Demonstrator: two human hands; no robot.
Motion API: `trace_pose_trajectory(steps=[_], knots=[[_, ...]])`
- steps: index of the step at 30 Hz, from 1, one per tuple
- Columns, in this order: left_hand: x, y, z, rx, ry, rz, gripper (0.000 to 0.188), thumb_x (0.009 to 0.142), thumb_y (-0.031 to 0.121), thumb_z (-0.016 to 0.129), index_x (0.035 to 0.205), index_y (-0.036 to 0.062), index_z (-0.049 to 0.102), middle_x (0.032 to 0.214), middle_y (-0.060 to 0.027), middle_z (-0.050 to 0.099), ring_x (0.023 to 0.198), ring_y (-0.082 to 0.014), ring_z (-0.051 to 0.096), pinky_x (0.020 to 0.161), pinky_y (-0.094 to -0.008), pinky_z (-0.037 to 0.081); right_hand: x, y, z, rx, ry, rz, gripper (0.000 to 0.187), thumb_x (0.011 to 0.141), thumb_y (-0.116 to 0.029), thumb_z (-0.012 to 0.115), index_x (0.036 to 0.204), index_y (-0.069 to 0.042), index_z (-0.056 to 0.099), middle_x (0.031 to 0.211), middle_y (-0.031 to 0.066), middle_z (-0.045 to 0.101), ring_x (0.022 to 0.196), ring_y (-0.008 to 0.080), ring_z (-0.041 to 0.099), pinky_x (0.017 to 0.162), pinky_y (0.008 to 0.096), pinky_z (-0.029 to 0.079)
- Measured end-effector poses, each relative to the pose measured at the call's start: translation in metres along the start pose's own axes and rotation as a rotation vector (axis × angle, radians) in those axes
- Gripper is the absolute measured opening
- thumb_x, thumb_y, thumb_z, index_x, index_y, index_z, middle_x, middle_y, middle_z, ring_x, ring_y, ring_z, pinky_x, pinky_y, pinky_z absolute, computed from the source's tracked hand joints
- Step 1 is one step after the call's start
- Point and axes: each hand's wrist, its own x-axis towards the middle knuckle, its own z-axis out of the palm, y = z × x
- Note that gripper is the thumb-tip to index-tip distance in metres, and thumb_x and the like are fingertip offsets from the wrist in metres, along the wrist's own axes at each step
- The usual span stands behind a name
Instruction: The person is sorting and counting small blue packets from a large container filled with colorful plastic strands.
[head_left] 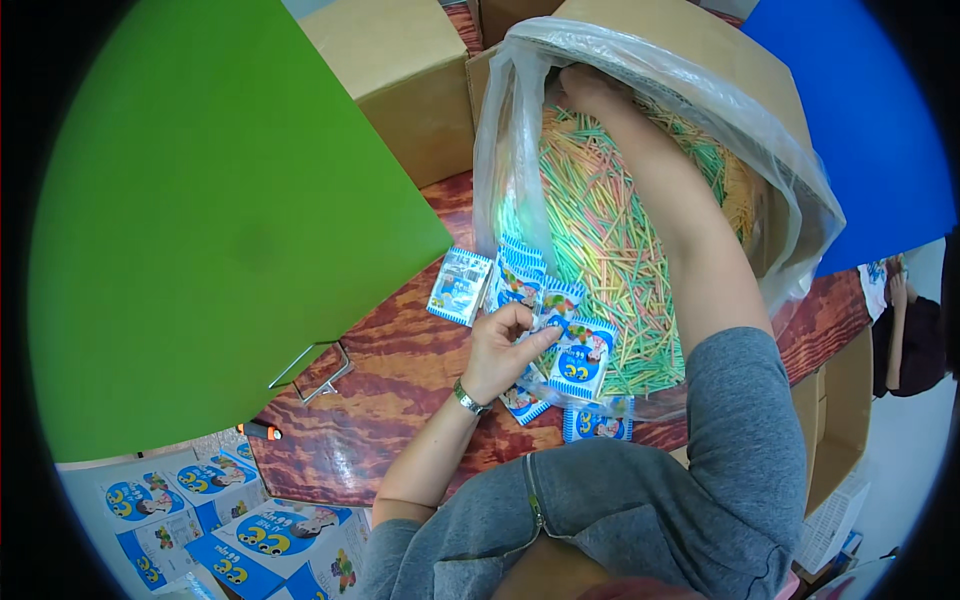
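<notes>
Clearly, many loose, thin pastel-coloured sticks (602, 225) remain around the right hand (588, 90), while several blue-and-white plastic packets (582, 368) already lie about the left hand (496, 352), though neither grip's closure can be told.

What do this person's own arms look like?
They have short grey sleeves and bare forearms. A silvery metal band, perhaps a watch, circles the left wrist. The left grip wears no glove; the right grip is too shadowed to make out.

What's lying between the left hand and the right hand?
In the head view, blue-and-white packets lie nearest the left hand; then come the clear bag and colourful sticks, up to the right hand.
</notes>
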Motion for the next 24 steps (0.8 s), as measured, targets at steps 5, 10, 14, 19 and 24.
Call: trace_pose_trajectory(steps=[5, 10, 14, 19, 24], knots=[[0.002, 0.000, -0.006, -0.129, -0.007, -0.047, 0.012, 0.084, 0.000, 0.073, 0.087, 0.0029, 0.062, 0.089, -0.0006, 0.067, 0.079, -0.0047, 0.060, 0.071, -0.0218, 0.049, 0.015, -0.039, 0.002, -0.112, -0.237, 0.068, 0.049, 0.091, -0.039, 0.056, 0.128, -0.007, 0.060, 0.136, 0.0152, 0.055, 0.128, 0.0319, 0.051, 0.103, 0.0465, 0.043], [0.002, -0.004, -0.010, -0.084, 0.001, -0.043, 0.012, 0.085, 0.001, 0.073, 0.088, 0.0028, 0.062, 0.090, -0.0007, 0.067, 0.080, -0.0047, 0.060, 0.072, -0.0218, 0.049, 0.033, -0.044, 0.041, -0.365, -0.190, -0.017, 0.043, 0.094, -0.027, 0.054, 0.134, -0.010, 0.057, 0.142, 0.0091, 0.052, 0.134, 0.0314, 0.044, 0.111, 0.0431, 0.033], [0.013, 0.001, -0.003, -0.126, -0.071, -0.018, 0.011, 0.085, 0.001, 0.073, 0.087, 0.0029, 0.062, 0.089, -0.0005, 0.067, 0.081, -0.0045, 0.060, 0.072, -0.0220, 0.049, 0.065, 0.024, 0.082, 0.378, 0.111, 0.318, 0.051, 0.096, -0.031, 0.051, 0.144, -0.016, 0.047, 0.148, 0.0041, 0.046, 0.137, 0.0319, 0.040, 0.113, 0.0486, 0.030], [-0.008, 0.002, -0.014, -0.045, 0.068, -0.016, 0.012, 0.084, 0.002, 0.074, 0.085, 0.0033, 0.062, 0.087, 0.0005, 0.066, 0.079, -0.0038, 0.058, 0.070, -0.0208, 0.048, 0.001, -0.082, -0.022, -0.387, -0.503, 0.140, 0.072, 0.093, -0.058, 0.037, 0.153, -0.019, 0.027, 0.160, 0.0083, 0.019, 0.147, 0.0307, 0.021, 0.118, 0.0490, 0.019], [-0.005, 0.008, -0.004, -0.019, 0.040, 0.034, 0.014, 0.084, 0.003, 0.075, 0.084, 0.0036, 0.061, 0.085, 0.0026, 0.064, 0.075, -0.0023, 0.055, 0.066, -0.0197, 0.046, -0.033, -0.030, -0.067, -0.162, -0.445, 0.062, 0.048, 0.103, -0.035, 0.032, 0.145, -0.014, 0.042, 0.152, 0.0144, 0.037, 0.137, 0.0323, 0.039, 0.113, 0.0447, 0.031]])
